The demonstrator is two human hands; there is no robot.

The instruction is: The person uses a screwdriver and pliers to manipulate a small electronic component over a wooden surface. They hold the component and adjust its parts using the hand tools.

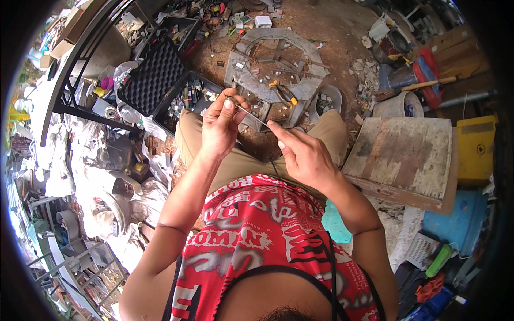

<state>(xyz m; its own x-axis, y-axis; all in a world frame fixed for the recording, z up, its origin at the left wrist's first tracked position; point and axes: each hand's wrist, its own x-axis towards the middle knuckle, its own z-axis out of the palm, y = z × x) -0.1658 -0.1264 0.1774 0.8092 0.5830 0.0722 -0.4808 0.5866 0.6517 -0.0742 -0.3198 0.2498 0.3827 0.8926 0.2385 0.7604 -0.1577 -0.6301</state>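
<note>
Red cloth lies nearest us: a sleeveless shirt [262, 224] filling the lower middle of the frame, printed all over in white, grey and black lettering, partly legible though bent by folds and the lens. Beyond it are tan trousers [190, 136], knees spread, probably to leave room for both hands.

Near the centre we see the thin metal rod [251, 114], held slantwise above the lap. The left hand [220, 120] pinches its upper-left end between thumb and fingers, seemingly to steady it. The right hand [308, 155] has its index finger stretched to the lower-right end and its thumb apart; we take this as a light guiding touch rather than a grip.

Farther up the frame, pliers [293, 100] with yellow-and-black handles rest on the edge of a grey eight-sided worktop [315, 52], likely left there for easy reach. Left of it an open black case [152, 75] shows ridged foam in its lid, presumably for cushioning, and small loose parts in its tray. At the far right, a yellow box [476, 152] bears a small dark round mark, too small for us to read.
</note>
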